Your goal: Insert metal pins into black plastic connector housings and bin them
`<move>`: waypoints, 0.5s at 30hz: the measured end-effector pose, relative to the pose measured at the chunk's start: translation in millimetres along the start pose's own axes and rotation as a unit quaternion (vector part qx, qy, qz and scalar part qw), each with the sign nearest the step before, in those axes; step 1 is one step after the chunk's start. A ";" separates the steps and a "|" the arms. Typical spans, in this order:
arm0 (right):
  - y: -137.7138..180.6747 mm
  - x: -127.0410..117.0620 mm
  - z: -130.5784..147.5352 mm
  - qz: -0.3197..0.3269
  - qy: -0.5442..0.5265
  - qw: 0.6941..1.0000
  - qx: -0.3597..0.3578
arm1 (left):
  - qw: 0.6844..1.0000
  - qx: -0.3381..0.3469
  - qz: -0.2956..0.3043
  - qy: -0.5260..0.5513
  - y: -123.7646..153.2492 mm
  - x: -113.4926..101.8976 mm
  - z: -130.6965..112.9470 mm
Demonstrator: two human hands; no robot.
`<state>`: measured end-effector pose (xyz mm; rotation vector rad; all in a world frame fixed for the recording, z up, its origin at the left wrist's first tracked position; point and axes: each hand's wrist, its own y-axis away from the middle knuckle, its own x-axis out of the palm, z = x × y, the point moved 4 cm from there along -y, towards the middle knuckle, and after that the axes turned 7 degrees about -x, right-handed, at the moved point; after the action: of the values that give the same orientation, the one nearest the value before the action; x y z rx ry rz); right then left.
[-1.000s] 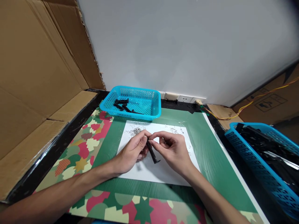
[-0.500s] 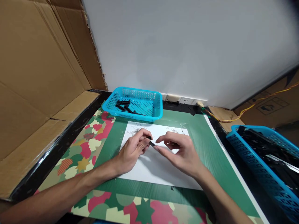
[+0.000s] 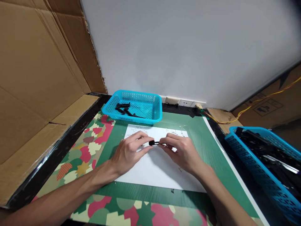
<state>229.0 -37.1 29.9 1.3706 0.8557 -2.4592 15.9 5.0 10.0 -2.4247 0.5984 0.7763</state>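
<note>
A small black plastic part [image 3: 152,142], thick at its left end and thin toward the right, is held level between both hands above the white sheet [image 3: 150,172]. My left hand [image 3: 131,149] pinches the thick end with thumb and index finger. My right hand [image 3: 181,150] closes its fingertips on the thin end, hiding that tip. Several tiny dark pieces [image 3: 174,132] lie along the sheet's far edge, some behind my hands. What exact kind of part I hold cannot be made out.
A blue basket [image 3: 156,121] with several black parts [image 3: 122,108] stands at the back. Another blue basket [image 3: 249,166], heaped with long black pieces, is on the right. Cardboard [image 3: 42,56] walls the left side. Wall sockets [image 3: 185,103] and a yellow cable [image 3: 244,111] lie behind.
My right fingers have come in and closed on the thin end. The black part has turned from slanting to level, and my left grip has shifted onto its thick end.
</note>
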 end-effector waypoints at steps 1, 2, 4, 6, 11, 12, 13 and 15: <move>0.0 1.0 -1.0 0.008 0.009 1.000 -0.003 | 1.000 0.006 -0.005 -0.015 0.1 0.4 1.1; -0.1 2.3 -1.7 0.016 0.017 1.000 -0.005 | 1.000 0.009 -0.005 -0.027 0.2 1.4 2.2; 0.0 5.3 -2.6 0.033 0.029 0.999 -0.010 | 0.999 0.013 -0.002 -0.047 0.7 3.5 3.7; 0.2 7.9 -2.7 0.043 0.035 0.998 -0.016 | 0.998 0.018 -0.002 -0.067 1.3 5.5 4.2; -0.8 6.2 0.7 0.069 0.023 0.997 -0.013 | 0.990 0.041 0.001 -0.134 3.1 9.5 4.4; -1.4 4.1 2.0 0.078 0.008 0.997 -0.010 | 0.988 0.048 0.006 -0.146 3.5 10.5 4.3; -2.0 1.4 3.5 0.085 -0.012 0.996 -0.006 | 0.986 0.054 0.011 -0.156 3.8 11.3 4.0; -3.0 -4.9 4.9 0.087 -0.051 0.995 0.003 | 0.982 0.064 0.017 -0.175 4.4 12.6 3.1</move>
<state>226.9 -38.0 37.0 1.2530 0.6762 -2.3775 21.6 0.4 -1.6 -2.0977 0.5312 1.1113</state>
